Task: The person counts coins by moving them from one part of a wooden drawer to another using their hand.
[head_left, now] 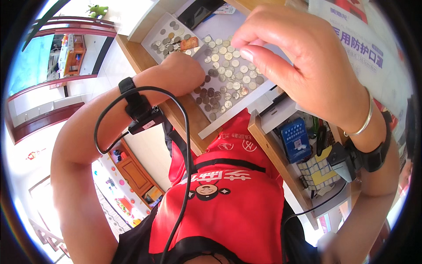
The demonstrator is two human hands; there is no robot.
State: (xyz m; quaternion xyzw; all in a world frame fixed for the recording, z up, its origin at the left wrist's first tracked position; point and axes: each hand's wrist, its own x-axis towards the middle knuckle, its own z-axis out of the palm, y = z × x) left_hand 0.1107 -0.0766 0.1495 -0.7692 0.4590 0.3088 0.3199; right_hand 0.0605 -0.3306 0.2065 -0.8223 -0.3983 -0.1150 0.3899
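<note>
My left hand is curled, back upward, at the drawer's left side, by the near corner of a small white tray. Its fingertips are hidden, so I cannot tell whether it holds anything. Above the right part of the coins, my right hand has thumb and fingers bent close together; no object shows between them. Many silver-coloured coins lie spread over the pale drawer bottom, with a darker cluster of coins near the front. In the white tray are more coins and a small orange-red paper.
The open wooden drawer has a black flat device at its back. A second open drawer at right holds a blue packet and small items. A printed mask package lies upper right. Black cables hang from wrist-worn devices.
</note>
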